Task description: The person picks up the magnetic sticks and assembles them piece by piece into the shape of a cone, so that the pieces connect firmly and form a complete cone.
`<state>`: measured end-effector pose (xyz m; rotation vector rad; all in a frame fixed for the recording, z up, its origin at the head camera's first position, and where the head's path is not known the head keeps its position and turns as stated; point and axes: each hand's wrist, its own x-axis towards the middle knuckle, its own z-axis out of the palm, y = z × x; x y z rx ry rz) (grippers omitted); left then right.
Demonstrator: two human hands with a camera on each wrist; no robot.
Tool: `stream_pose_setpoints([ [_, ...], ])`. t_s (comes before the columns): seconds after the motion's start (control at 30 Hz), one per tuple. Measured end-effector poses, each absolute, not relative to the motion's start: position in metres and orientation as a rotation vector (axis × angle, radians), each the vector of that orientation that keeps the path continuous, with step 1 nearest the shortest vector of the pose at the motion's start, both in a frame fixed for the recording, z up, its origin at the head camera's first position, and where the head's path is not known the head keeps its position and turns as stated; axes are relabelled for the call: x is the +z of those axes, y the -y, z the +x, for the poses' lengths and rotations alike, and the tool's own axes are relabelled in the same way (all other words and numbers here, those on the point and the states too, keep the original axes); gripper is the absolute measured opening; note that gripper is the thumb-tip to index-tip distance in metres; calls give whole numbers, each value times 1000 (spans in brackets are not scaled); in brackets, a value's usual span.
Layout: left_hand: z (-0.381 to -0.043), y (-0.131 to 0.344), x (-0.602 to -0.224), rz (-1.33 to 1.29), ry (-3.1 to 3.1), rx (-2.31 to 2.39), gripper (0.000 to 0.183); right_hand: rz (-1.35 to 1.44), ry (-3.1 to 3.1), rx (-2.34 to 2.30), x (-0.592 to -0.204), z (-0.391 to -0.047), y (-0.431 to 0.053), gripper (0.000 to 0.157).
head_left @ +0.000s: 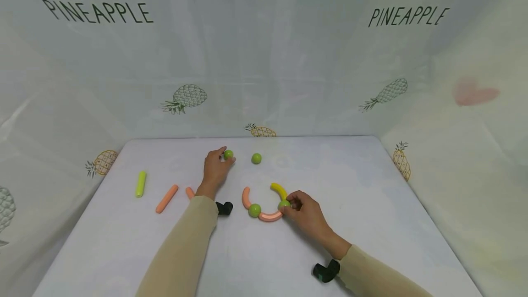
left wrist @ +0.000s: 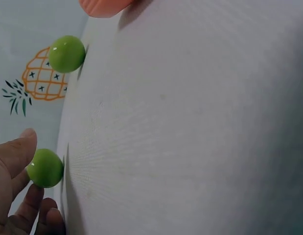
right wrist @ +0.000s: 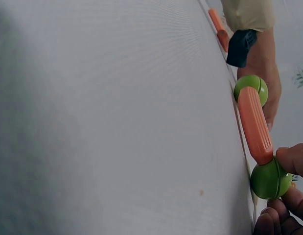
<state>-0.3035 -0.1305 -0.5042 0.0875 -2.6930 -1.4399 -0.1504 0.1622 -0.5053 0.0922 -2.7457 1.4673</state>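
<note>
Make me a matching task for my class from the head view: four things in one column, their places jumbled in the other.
Column one:
1. Left hand
2. Right hand
3. Yellow curved piece
4. Yellow-green stick

Column two:
A. At the rightmost green ball
B. Leftmost of the pieces on the table
C. At the leftmost green ball
D. Right-hand end of the U-shaped chain

Pairs: 1-C; 2-A; 3-D; 4-B
</note>
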Motion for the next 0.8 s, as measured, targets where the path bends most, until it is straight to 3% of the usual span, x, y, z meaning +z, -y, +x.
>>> stream_pose_setpoints([
  [0.33,-294,128,-501,57,2672,-1449,33,72,2750,1486,-503,-150,-161,27],
  [0.57,-289,128,-498,61,2736,-1410,43,97,2737,1491,-502,-148,-161,26],
  [0.8,-279,120,-493,34,2713,-1440,37,104,2737,1474,-503,-149,-162,27],
])
